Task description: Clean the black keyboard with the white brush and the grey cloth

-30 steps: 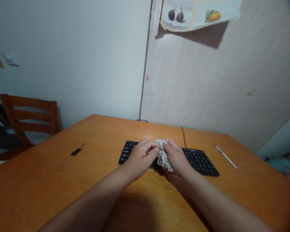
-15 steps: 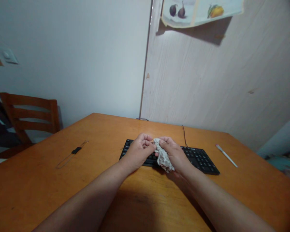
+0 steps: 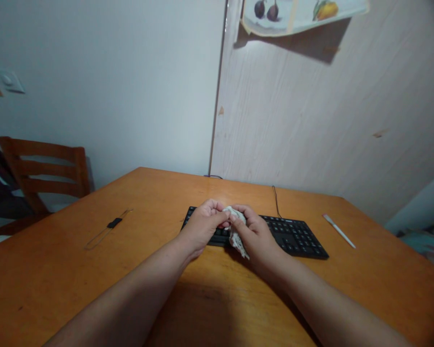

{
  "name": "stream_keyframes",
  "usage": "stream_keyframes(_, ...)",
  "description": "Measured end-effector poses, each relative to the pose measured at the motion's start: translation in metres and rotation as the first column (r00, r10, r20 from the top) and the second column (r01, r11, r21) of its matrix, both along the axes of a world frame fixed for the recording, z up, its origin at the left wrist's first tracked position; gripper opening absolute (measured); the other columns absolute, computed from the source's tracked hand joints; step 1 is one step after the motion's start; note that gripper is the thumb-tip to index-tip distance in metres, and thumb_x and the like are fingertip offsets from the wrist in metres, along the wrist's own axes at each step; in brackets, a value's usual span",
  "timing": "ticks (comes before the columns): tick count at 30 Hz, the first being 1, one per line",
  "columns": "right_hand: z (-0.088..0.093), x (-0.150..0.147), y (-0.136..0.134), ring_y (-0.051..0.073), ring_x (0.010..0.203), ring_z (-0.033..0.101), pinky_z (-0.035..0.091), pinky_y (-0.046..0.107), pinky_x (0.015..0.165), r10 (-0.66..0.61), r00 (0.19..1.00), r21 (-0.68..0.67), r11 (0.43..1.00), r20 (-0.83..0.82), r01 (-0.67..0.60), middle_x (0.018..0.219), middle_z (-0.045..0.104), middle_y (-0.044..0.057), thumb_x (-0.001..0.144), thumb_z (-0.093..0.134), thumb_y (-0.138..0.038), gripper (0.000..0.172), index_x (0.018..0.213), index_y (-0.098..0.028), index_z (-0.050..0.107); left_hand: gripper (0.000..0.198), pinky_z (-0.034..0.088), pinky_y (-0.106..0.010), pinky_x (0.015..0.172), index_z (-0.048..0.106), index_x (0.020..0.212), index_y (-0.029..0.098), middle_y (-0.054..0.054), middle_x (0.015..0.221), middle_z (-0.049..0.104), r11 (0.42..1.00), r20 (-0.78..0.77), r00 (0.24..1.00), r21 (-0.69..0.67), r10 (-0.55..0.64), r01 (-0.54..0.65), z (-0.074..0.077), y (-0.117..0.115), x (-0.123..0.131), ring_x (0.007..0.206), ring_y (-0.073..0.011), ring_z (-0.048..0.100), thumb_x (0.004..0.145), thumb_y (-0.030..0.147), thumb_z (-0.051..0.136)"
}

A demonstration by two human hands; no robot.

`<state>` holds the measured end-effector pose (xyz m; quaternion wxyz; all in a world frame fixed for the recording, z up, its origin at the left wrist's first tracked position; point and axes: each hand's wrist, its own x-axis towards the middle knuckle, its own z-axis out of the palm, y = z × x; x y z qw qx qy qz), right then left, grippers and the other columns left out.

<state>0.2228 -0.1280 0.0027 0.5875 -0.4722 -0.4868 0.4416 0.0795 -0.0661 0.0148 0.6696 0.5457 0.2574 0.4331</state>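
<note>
A crumpled pale grey cloth (image 3: 239,245) is bunched between my two hands above a black keyboard (image 3: 298,237). My left hand (image 3: 202,225) is closed, its thumb and curled fingers pinching the cloth's upper end. From the other side my right hand (image 3: 258,236) wraps round the cloth, thumb on top, with the loose end hanging below toward the keyboard's front edge. The hands cover the keyboard's middle, while its left corner and number pad stay visible.
On the wooden table (image 3: 130,289), a wire tool with a black middle (image 3: 114,223) lies left and a white-handled brush (image 3: 342,232) right. The keyboard's cable (image 3: 276,200) runs to the back edge. A wooden chair (image 3: 50,168) stands at the far left, by the wall.
My right hand has shifted slightly left and its thumb now lies closer to my left thumb. Less of the cloth shows, and its hanging end has moved left.
</note>
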Motion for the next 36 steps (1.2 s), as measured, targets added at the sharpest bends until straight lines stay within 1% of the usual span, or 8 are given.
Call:
stream_keyframes(3,0.003,-0.001,0.004,0.014,0.067,0.060,0.046,0.025,0.058,-0.057,0.991,0.024,0.998,-0.118,0.061,0.086,0.069,0.000,0.082,0.076,-0.047,0.039,0.109,-0.023,0.062,0.026,0.043,-0.024,0.065,0.054,0.087,0.020,0.003,0.071,0.063,1.000,-0.014,1.000,0.016,0.010,-0.009,0.001,-0.002,0.001,0.065,-0.0120,0.059,0.076,0.029,0.076)
stream_keyframes(8,0.004,-0.001,0.010,0.013,0.069,0.062,0.050,0.023,0.061,-0.135,0.927,0.010,0.989,-0.350,0.148,0.088,0.070,-0.001,0.080,0.081,-0.039,0.039,0.108,-0.023,0.059,0.018,0.043,-0.025,0.068,0.059,0.085,0.019,0.003,0.074,0.061,0.987,-0.084,0.995,0.154,0.059,-0.046,-0.001,-0.007,0.004,0.068,-0.0118,0.055,0.078,0.028,0.074)
stream_keyframes(12,0.003,0.003,0.013,0.012,0.067,0.061,0.049,0.022,0.058,-0.098,0.904,-0.003,0.994,-0.417,0.106,0.089,0.070,0.000,0.080,0.081,-0.035,0.037,0.108,-0.022,0.060,0.020,0.046,-0.028,0.075,0.063,0.092,0.018,-0.001,0.083,0.066,0.985,-0.098,0.995,0.172,0.036,-0.019,-0.005,-0.009,0.007,0.078,-0.0145,0.060,0.081,0.031,0.073)
stream_keyframes(14,0.004,0.004,0.013,0.012,0.069,0.062,0.051,0.022,0.061,-0.077,0.891,-0.008,0.997,-0.446,0.082,0.089,0.070,0.000,0.079,0.081,-0.033,0.036,0.107,-0.022,0.061,0.021,0.047,-0.028,0.075,0.061,0.090,0.019,-0.001,0.083,0.066,0.983,-0.081,0.994,0.176,0.074,-0.059,-0.006,-0.008,0.008,0.078,-0.0148,0.061,0.080,0.032,0.074)
stream_keyframes(18,0.008,0.001,0.012,0.014,0.073,0.066,0.053,0.025,0.066,-0.046,0.885,-0.004,0.999,-0.463,0.050,0.093,0.072,0.001,0.078,0.081,-0.032,0.037,0.108,-0.021,0.062,0.024,0.047,-0.026,0.071,0.058,0.087,0.020,0.002,0.078,0.063,0.974,-0.058,0.986,0.177,0.156,-0.144,-0.005,-0.007,0.009,0.071,-0.0132,0.059,0.077,0.032,0.076)
stream_keyframes(25,0.004,-0.008,0.009,0.016,0.066,0.066,0.053,0.029,0.058,-0.070,0.910,0.012,0.997,-0.409,0.082,0.090,0.071,0.001,0.079,0.081,-0.040,0.041,0.108,-0.024,0.056,0.015,0.044,-0.024,0.062,0.058,0.081,0.019,0.003,0.069,0.059,0.974,-0.061,0.988,0.188,0.139,-0.126,-0.003,-0.010,0.009,0.063,-0.0111,0.055,0.079,0.026,0.071)
stream_keyframes(30,0.003,-0.010,0.009,0.016,0.061,0.064,0.052,0.028,0.054,-0.105,0.905,-0.022,0.994,-0.413,0.105,0.081,0.070,0.000,0.080,0.081,-0.038,0.038,0.103,-0.023,0.056,0.017,0.045,-0.024,0.062,0.060,0.081,0.019,0.002,0.070,0.061,0.978,-0.035,0.997,0.202,0.065,-0.057,0.003,-0.018,0.009,0.064,-0.0118,0.057,0.082,0.032,0.069)
stream_keyframes(36,0.005,-0.007,0.009,0.015,0.063,0.065,0.052,0.027,0.056,-0.038,0.895,0.024,0.998,-0.444,0.054,0.079,0.070,0.000,0.083,0.079,-0.035,0.032,0.103,-0.022,0.058,0.022,0.042,-0.023,0.059,0.055,0.084,0.020,0.004,0.068,0.061,0.979,-0.018,0.985,0.115,0.169,-0.166,0.005,-0.014,0.009,0.060,-0.0111,0.055,0.084,0.038,0.069)
